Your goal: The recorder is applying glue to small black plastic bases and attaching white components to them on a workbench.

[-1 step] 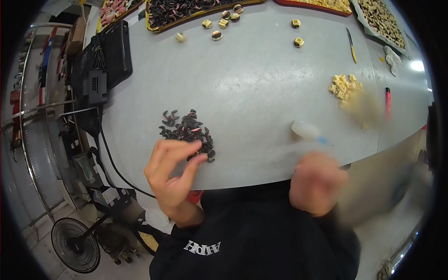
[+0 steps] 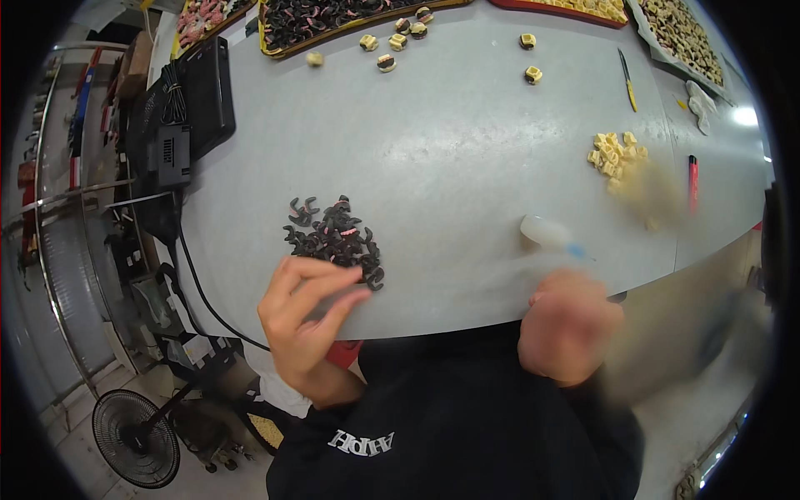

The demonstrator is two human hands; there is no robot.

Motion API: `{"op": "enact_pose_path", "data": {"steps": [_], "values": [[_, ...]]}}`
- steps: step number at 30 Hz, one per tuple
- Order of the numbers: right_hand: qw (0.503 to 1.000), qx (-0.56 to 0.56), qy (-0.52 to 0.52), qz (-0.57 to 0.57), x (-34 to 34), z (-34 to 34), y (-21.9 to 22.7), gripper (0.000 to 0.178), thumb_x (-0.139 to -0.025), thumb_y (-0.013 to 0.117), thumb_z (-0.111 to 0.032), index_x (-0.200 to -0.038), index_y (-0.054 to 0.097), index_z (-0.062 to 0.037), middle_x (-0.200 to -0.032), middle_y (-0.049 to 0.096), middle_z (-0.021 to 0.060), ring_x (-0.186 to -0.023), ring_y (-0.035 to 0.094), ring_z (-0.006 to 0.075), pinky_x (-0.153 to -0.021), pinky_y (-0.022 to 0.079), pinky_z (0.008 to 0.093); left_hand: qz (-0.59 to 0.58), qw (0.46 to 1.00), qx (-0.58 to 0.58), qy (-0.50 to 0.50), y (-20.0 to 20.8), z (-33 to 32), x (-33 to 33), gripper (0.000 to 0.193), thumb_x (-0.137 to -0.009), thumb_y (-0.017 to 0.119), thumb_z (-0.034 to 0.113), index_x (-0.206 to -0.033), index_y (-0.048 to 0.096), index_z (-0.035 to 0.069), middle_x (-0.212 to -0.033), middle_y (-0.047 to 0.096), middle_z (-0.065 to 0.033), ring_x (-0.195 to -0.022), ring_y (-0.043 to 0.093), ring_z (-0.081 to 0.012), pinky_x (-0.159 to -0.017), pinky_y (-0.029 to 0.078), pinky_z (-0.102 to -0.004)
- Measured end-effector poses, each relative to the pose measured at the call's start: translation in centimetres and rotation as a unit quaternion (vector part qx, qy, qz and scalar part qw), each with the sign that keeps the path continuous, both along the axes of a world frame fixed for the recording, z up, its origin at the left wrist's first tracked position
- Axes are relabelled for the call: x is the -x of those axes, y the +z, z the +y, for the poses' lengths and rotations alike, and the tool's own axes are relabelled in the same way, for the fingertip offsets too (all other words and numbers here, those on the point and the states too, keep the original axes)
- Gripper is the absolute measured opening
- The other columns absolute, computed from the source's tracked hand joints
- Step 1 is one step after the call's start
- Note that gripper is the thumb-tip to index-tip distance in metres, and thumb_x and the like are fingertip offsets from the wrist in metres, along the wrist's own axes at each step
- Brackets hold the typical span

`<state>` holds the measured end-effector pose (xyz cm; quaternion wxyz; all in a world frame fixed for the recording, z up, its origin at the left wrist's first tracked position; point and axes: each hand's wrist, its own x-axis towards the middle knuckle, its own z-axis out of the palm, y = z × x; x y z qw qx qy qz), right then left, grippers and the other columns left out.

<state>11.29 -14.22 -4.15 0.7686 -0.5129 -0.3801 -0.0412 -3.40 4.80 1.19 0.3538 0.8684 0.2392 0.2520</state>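
- Left hand: thumb and fingers narrowly parted.
- Black curved pieces: heaped just beyond the left hand.
- Right hand: blurred; whether it holds anything cannot be told.
- Cream pieces: clustered well beyond the right hand.

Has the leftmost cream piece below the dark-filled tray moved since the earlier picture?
Yes. The leftmost cream piece has shifted left and closer to the dark-filled tray.

Across the centre and twelve o'clock, a broad, smooth, pale-grey desk; at two, a round white glare of light. At nine, a chrome tubular rack before a pale ribbed panel; at eight, a round, black, wire-caged fan; at seven, pale-grey floor.
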Motion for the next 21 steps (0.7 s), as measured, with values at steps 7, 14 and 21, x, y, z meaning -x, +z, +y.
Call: {"op": "enact_pose_path", "data": {"steps": [7,14,21], "values": [[0.992,0.099,-0.081,-0.019,-1.1,-1.9,-0.2,0.018,-0.086,0.043,-0.007,-0.103,0.040,-0.0026,-0.086,0.055,0.0156,-0.065,0.048,0.0177,-0.064,0.041,0.0306,0.092,0.990,-0.098,-0.045,-1.6,-0.9,0.4,0.034,-0.045,0.081,0.007,-0.076,0.068,0.006,-0.073,0.056,-0.0041,-0.076,0.050,-0.0200,-0.058,0.041,-0.0287],[0.988,0.138,-0.060,0.027,-0.8,-2.4,-0.1,0.026,-0.083,0.048,-0.014,-0.106,0.041,-0.0027,-0.093,0.051,0.0153,-0.075,0.047,0.0203,-0.069,0.040,0.0322,0.062,0.980,-0.175,-0.071,-2.4,-0.5,0.0,0.036,-0.044,0.082,0.011,-0.077,0.068,0.008,-0.078,0.056,-0.0028,-0.077,0.048,-0.0215,-0.060,0.041,-0.0309],[0.977,0.189,-0.097,-0.022,-1.5,-1.9,0.4,0.039,-0.077,0.057,-0.007,-0.112,0.039,-0.0012,-0.112,0.046,0.0204,-0.097,0.047,0.0230,-0.085,0.039,0.0349,0.108,0.987,-0.116,-0.002,-1.2,-1.3,-0.4,0.033,-0.051,0.079,0.012,-0.083,0.069,0.010,-0.087,0.057,-0.0013,-0.086,0.045,-0.0233,-0.072,0.039,-0.0326]]}}
